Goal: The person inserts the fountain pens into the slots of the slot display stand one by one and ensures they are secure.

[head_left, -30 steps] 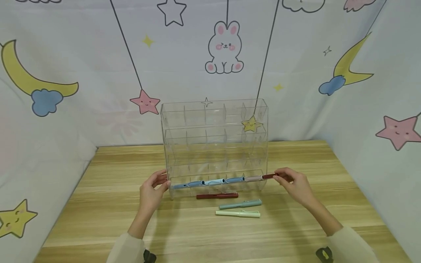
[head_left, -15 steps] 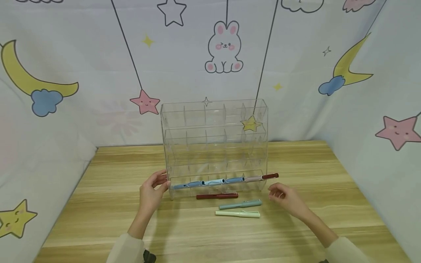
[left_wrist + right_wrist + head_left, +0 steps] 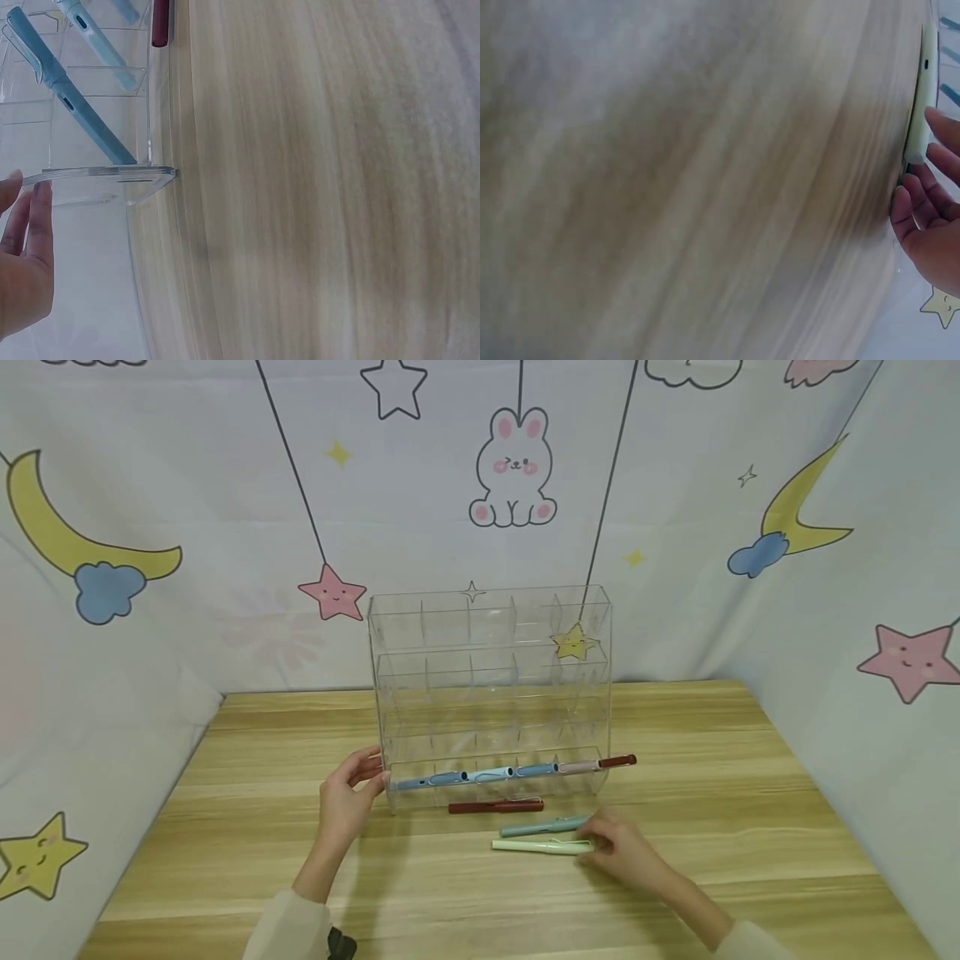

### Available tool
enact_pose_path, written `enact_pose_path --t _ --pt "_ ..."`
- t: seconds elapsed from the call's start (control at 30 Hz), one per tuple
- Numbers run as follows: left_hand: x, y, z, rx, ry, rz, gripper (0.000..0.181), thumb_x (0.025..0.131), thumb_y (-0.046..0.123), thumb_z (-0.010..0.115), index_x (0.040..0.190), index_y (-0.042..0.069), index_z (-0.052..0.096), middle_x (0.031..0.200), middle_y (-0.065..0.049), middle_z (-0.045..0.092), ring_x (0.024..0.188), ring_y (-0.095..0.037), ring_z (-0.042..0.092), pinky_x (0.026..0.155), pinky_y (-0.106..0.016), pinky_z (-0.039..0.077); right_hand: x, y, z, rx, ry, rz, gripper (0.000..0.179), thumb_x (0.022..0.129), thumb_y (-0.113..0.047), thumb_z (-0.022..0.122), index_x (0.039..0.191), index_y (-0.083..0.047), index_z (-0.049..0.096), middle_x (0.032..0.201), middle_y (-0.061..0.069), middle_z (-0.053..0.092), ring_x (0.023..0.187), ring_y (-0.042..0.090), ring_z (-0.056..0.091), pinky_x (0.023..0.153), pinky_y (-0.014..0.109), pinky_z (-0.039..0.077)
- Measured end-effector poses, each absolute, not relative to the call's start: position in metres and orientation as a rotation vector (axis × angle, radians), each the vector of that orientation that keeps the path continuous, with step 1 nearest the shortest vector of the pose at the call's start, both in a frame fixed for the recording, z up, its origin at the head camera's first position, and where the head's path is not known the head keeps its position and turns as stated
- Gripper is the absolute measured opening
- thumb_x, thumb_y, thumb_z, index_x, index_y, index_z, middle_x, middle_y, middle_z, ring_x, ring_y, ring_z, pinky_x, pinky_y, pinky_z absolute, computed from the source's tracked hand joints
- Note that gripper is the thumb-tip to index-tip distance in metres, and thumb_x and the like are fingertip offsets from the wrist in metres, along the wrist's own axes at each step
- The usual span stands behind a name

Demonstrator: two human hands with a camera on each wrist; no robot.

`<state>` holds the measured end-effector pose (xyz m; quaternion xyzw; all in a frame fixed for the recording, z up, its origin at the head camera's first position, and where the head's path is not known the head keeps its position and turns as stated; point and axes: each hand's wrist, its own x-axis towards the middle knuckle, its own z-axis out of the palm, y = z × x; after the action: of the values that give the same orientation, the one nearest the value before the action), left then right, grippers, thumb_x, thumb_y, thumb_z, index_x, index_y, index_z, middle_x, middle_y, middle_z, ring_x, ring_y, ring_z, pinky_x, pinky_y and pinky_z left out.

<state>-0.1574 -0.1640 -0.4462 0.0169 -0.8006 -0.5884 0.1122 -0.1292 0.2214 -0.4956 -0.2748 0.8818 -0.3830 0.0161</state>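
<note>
My left hand point(image 3: 347, 806) holds the left side wall of a clear acrylic rack point(image 3: 491, 677), its thumb in front; the left wrist view shows the fingers point(image 3: 42, 225) at that wall. A row of pens lies in the rack's lowest tier: a blue pen point(image 3: 431, 781), a pale blue pen point(image 3: 489, 774), another blue pen point(image 3: 536, 770), a pinkish pen point(image 3: 579, 767) and a dark red pen point(image 3: 618, 761). My right hand point(image 3: 622, 852) is at the right ends of a pale green pen point(image 3: 536, 846) and a teal pen point(image 3: 536, 828), its fingers apart around the pale green one's end.
Another dark red pen point(image 3: 495, 807) lies on the wooden table point(image 3: 435, 902) before the rack. The rack's upper tiers are split by thin clear dividers. A white cloth point(image 3: 420, 510) with printed stars, moons and a rabbit hangs behind and at both sides.
My right hand has let go of the dark red pen at the rack's right end and moved down and left to the pens on the table. My left hand stays on the rack.
</note>
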Motion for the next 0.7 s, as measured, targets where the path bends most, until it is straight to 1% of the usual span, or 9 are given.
enact_pose_path --t 0.13,0.37,0.57,0.7 --pt "-0.1576 -0.1643 -0.4471 0.054 -2.352 -1.727 0.036 0.081 -0.008 0.063 0.116 -0.002 0.058 0.105 -0.022 0.061 0.092 -0.029 0.06 0.07 -0.016 0.053 -0.1261 0.2178 -0.4986 -0.861 2.757 -1.16 0.021 0.075 -0.01 0.074 0.093 -0.004 0.065 0.082 -0.004 0.049 0.071 0.006 0.04 0.056 0.018 0.04" --pt "-0.1594 -0.1645 -0.4487 0.046 -2.343 -1.714 0.036 0.08 -0.009 0.064 0.115 -0.002 0.058 0.104 -0.023 0.062 0.092 -0.03 0.06 0.07 -0.017 0.053 -0.1242 0.2161 -0.5026 -0.839 2.763 -1.123 0.02 0.074 -0.001 0.071 0.093 -0.005 0.064 0.086 -0.004 0.051 0.071 0.006 0.041 0.057 0.018 0.043" --pt "-0.1592 -0.1642 -0.4487 0.044 -2.347 -1.699 0.037 0.08 -0.009 0.064 0.115 -0.002 0.058 0.103 -0.022 0.062 0.091 -0.03 0.06 0.069 -0.016 0.053 -0.1233 0.2167 -0.5058 -0.88 2.788 -1.131 0.02 0.074 0.001 0.071 0.092 -0.006 0.064 0.087 -0.004 0.053 0.071 0.006 0.043 0.057 0.018 0.044" --pt "-0.1579 -0.164 -0.4479 0.047 -2.348 -1.708 0.036 0.08 -0.008 0.064 0.115 -0.002 0.058 0.104 -0.022 0.062 0.092 -0.031 0.06 0.07 -0.017 0.053 -0.1217 0.217 -0.5054 -0.881 2.776 -1.16 0.02 0.073 0.001 0.072 0.09 -0.007 0.064 0.089 -0.004 0.055 0.073 0.007 0.046 0.06 0.019 0.046"
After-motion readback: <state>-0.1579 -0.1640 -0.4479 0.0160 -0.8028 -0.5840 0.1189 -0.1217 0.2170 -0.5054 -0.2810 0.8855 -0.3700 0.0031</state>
